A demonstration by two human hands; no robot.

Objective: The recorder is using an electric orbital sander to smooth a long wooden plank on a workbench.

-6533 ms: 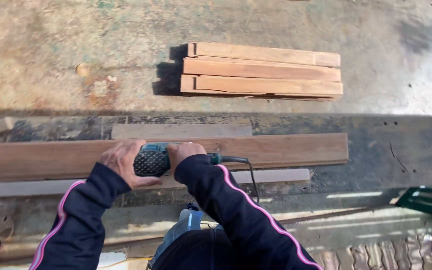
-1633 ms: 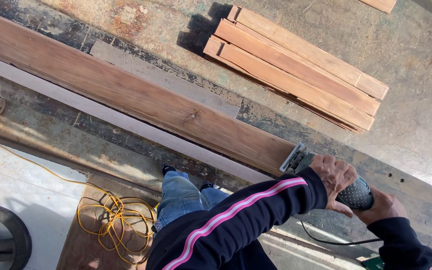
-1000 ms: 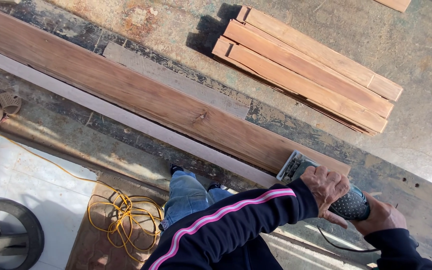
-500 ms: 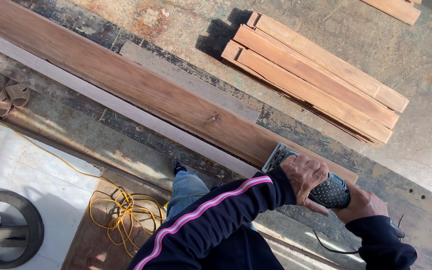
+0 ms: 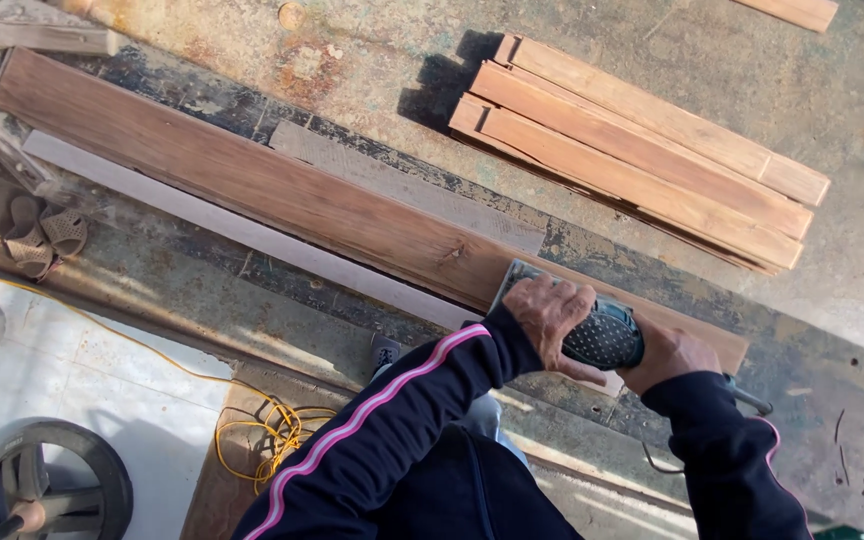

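A long brown wooden plank (image 5: 252, 185) lies slantwise on a worn dark workbench (image 5: 202, 270). Both my hands grip a green-grey electric sander (image 5: 604, 336) that rests on the plank near its right end. My left hand (image 5: 552, 312) covers the sander's front and top. My right hand (image 5: 664, 355) holds its rear, where the black cord (image 5: 747, 400) leaves. The sander's pad shows at its front left corner.
A stack of short wooden boards (image 5: 642, 150) lies on the concrete beyond the bench. A pale strip (image 5: 242, 232) lies alongside the plank, a grey board (image 5: 402, 188) behind it. A yellow cable (image 5: 272, 425), sandals (image 5: 42, 235) and a dark round wheel-like object (image 5: 52, 490) lie on the floor at left.
The sander has moved leftward along the plank from its right end, both hands staying on it. The view has shifted, showing more of the plank's left end.
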